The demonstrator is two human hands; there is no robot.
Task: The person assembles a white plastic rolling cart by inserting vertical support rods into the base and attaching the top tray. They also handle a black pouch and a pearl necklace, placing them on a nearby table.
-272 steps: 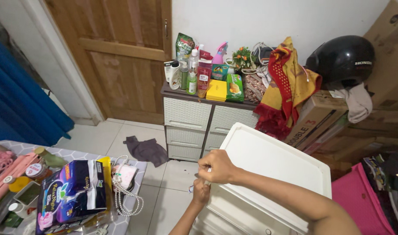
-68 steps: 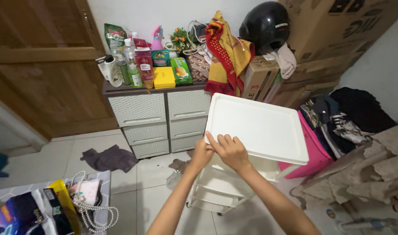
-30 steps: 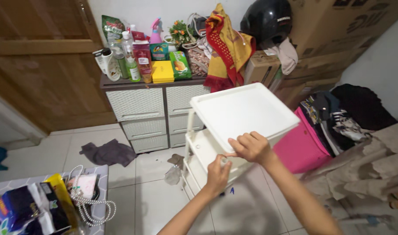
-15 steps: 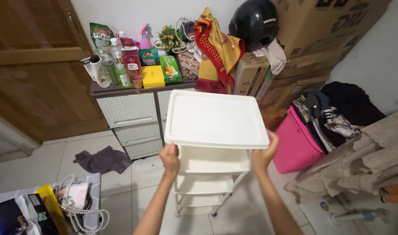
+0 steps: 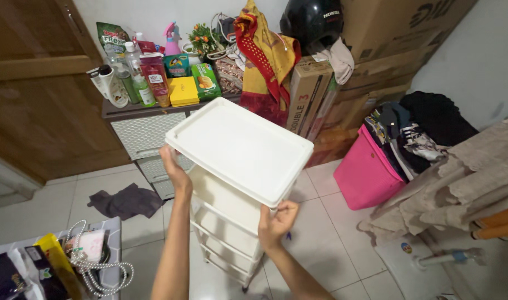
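White plastic drawer cart (image 5: 232, 183) stands upright on the tiled floor (image 5: 54, 200), just in front of the grey drawer cabinet (image 5: 143, 130) and near the pink bin (image 5: 365, 175). Its flat rectangular top is turned askew to the room: the long axis runs from near-right to far-left, one corner pointing toward the cabinet.

Left hand (image 5: 174, 169) is clamped on the top's left edge, fingers wrapped over the rim. Right hand (image 5: 276, 222) is closed on the near-right corner, thumb up against the rim from below; fingertips there are tucked under the lid and not visible.

Tiers below the top show only in part; their count is uncertain, apparently three or four. The cart's foot is hidden by the forearms, with one small caster possibly visible.

Cabinet top carries bottles, boxes and packets. A dark cloth (image 5: 126, 201) lies on the floor to the left. A black helmet (image 5: 312, 22) sits on stacked cardboard boxes (image 5: 376, 55), cut off at the frame's upper edge.
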